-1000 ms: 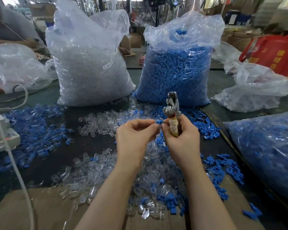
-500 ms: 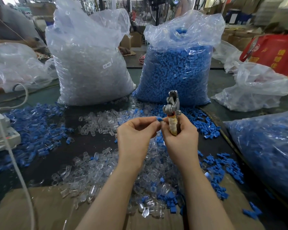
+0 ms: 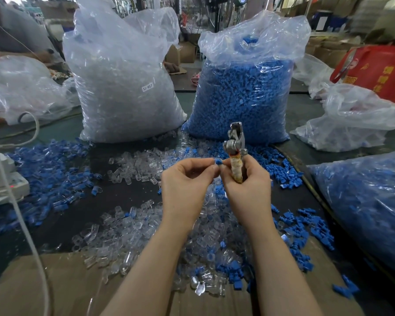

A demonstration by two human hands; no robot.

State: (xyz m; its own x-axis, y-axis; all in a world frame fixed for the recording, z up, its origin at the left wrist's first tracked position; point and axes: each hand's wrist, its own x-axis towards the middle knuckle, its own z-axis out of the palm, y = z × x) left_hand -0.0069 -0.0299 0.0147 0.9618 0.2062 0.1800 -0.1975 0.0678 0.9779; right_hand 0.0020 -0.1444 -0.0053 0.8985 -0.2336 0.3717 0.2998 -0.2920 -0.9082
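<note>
My left hand (image 3: 187,185) and my right hand (image 3: 246,190) meet above the table, fingertips together on a small blue plastic piece (image 3: 219,162). The left hand pinches it. My right hand also grips a metal plier-like tool (image 3: 235,153) with a tape-wrapped handle, its jaws pointing up. Below the hands lies a heap of loose clear plastic caps (image 3: 160,231) and loose blue pieces (image 3: 301,226).
A big bag of clear caps (image 3: 123,92) and a big bag of blue pieces (image 3: 242,92) stand at the back. More bags lie at the right (image 3: 363,201) and left (image 3: 21,87). A white device with a cable (image 3: 0,181) sits at the left. Cardboard (image 3: 55,286) covers the near edge.
Both hands have risen slightly together, still joined on the blue piece. Nothing else has moved.
</note>
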